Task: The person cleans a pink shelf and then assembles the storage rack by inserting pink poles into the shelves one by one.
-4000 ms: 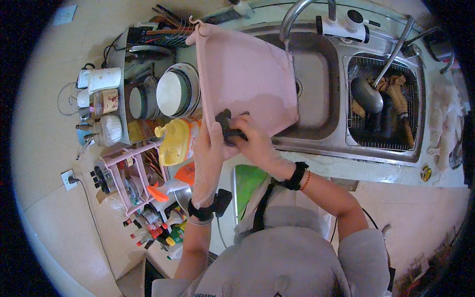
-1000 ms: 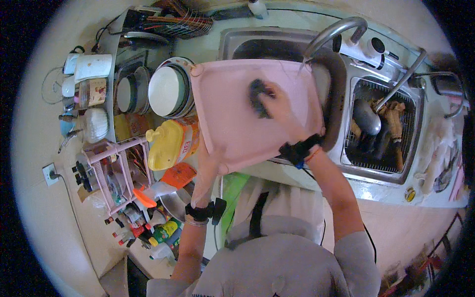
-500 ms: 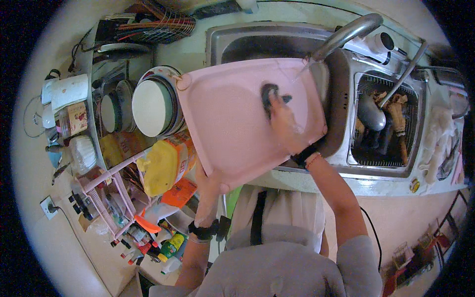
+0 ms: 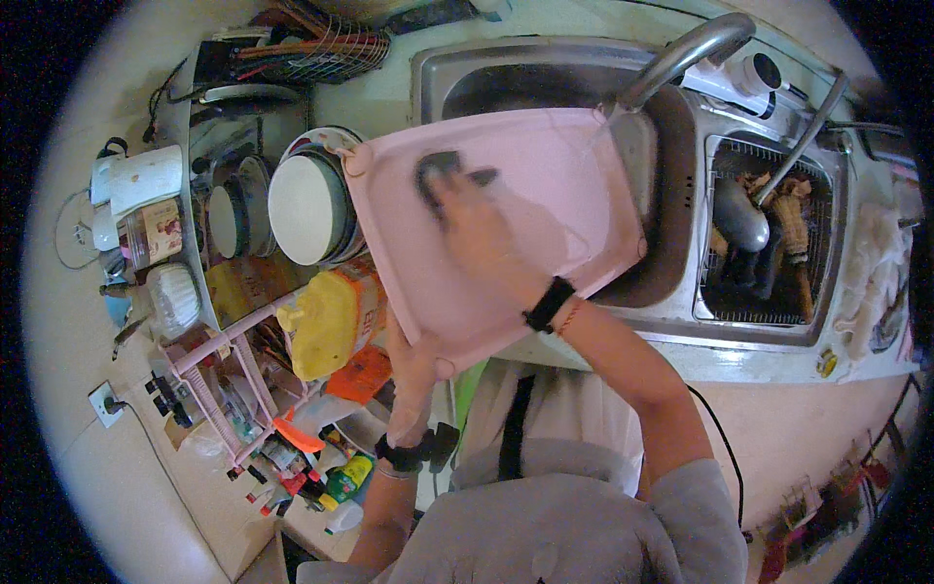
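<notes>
A large pink plastic tray (image 4: 457, 282) with rounded corners rests tilted across the front of the sink, its surface wet. My left hand (image 4: 413, 370) is closed on its near left corner. On the tray's upper left part, my right hand (image 4: 477, 229) presses a dark scrubbing cloth (image 4: 440, 167) flat against the plastic; the hand is smeared by motion, and the cloth's exact kind is unclear. Thin water from the metal faucet (image 4: 686, 60) falls at the tray's far right corner.
The steel sink (image 4: 671, 229) lies under and behind the tray. Its right bowl holds a wire basket (image 4: 705, 243) with a ladle (image 4: 741, 219) and brushes. Stacked bowls (image 4: 300, 209) and a yellow bag (image 4: 326, 326) stand close left. Bottles crowd the lower left.
My right hand has slid the dark cloth leftward across the tray. The left hand keeps its hold on the corner, and the tray stays about where it was.
</notes>
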Available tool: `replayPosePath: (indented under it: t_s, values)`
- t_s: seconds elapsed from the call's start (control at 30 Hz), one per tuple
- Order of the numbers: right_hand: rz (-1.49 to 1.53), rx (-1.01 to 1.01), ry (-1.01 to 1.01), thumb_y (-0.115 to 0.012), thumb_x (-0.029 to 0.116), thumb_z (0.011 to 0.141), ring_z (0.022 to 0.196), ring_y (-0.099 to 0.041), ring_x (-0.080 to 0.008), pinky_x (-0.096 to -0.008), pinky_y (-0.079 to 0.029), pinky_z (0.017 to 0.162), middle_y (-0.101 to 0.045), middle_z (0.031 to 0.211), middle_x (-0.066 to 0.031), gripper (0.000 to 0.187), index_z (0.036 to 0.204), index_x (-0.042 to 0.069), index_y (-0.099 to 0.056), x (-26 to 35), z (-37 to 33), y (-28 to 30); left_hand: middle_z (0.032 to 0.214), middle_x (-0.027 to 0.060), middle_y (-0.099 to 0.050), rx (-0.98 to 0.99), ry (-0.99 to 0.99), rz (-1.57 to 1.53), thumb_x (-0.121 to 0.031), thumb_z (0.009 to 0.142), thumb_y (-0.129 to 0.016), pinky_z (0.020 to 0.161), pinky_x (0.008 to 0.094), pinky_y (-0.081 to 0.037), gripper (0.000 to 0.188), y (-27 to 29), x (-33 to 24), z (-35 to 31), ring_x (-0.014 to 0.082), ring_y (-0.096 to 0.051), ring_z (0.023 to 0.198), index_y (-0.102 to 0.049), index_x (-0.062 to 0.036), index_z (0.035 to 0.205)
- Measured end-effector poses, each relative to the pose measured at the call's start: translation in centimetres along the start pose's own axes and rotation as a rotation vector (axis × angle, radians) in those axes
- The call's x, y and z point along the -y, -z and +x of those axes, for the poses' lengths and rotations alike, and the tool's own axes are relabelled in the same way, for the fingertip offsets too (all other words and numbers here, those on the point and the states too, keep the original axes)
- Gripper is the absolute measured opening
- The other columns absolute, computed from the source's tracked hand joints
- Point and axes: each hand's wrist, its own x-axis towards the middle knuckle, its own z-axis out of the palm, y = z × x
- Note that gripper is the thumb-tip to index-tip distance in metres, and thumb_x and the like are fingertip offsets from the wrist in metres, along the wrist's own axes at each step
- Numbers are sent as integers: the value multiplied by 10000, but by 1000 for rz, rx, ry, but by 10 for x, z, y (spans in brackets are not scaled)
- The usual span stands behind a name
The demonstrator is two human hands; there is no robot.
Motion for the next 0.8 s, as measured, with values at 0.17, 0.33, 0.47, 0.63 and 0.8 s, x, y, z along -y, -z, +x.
replayPosePath:
  t_s: [0.17,0.33,0.47,0.63,0.8]
  values:
    - [157,75,147,-457,16,780,1058,-498,-346,-409,-451,854,-444,1246,-188,436,1214,56,-464,44,8,-6,1208,135,-454,-10,-16,49,22,656,-467,929,307,-362,667,9,18,6,224,-455,1097,-317,15,1305]
    - [93,-72,181,-472,-7,761,1050,-510,-345,-402,-451,858,-494,1194,-192,379,1131,42,-538,-13,22,11,1208,142,-465,-80,18,81,30,648,-467,950,318,-350,636,-5,3,3,240,-447,1124,-359,24,1274]
    - [80,-78,152,-474,12,776,1034,-518,-356,-417,-438,877,-526,1145,-213,344,1115,-2,-528,-54,28,3,1208,147,-471,-87,75,73,36,654,-462,971,329,-333,625,1,9,4,248,-442,1137,-365,22,1272]
    - [9,-44,-65,-490,-7,757,978,-541,-381,-400,-444,864,-507,1180,-222,324,1072,-5,-562,-105,37,23,1205,146,-471,-75,-6,73,37,665,-451,965,324,-339,634,-3,4,5,243,-446,1132,-338,19,1289]
    - [-42,22,-190,-490,15,763,1016,-524,-378,-398,-432,880,-508,1170,-235,353,1111,0,-545,-72,37,20,1200,148,-470,-27,28,-2,39,672,-446,952,318,-348,639,-2,-5,3,233,-450,1120,-323,20,1298]
